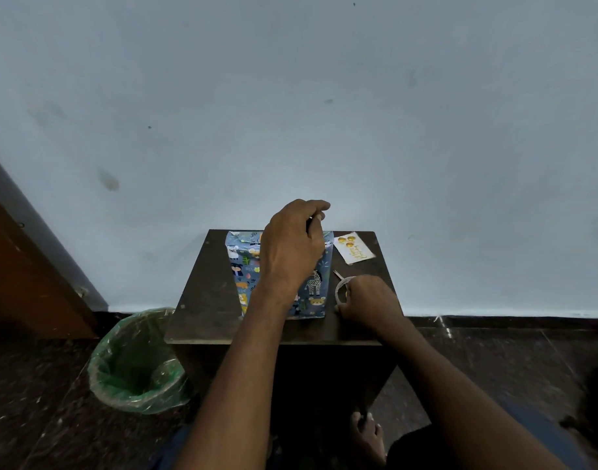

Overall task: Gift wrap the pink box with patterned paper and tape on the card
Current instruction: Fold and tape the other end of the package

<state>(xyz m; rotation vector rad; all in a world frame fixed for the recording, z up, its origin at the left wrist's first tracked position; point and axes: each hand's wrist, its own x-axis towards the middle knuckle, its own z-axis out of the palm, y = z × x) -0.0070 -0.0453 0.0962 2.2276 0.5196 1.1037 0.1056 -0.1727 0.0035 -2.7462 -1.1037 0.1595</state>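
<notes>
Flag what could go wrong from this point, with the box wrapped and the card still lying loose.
1. The left hand hangs above the wrapped box pinching something small, perhaps tape; it could stick to itself or land crooked.
2. The scissors lie right beside the right hand gripping the tape roll; a blind reach could catch the blades.
3. The card sits near the table far edge and could get knocked off.

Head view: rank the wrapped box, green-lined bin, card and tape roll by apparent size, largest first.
1. Green-lined bin, though it sits nearer the camera.
2. Wrapped box, partly hidden by an arm.
3. Card.
4. Tape roll, partly covered, so card versus roll is unsure.
</notes>
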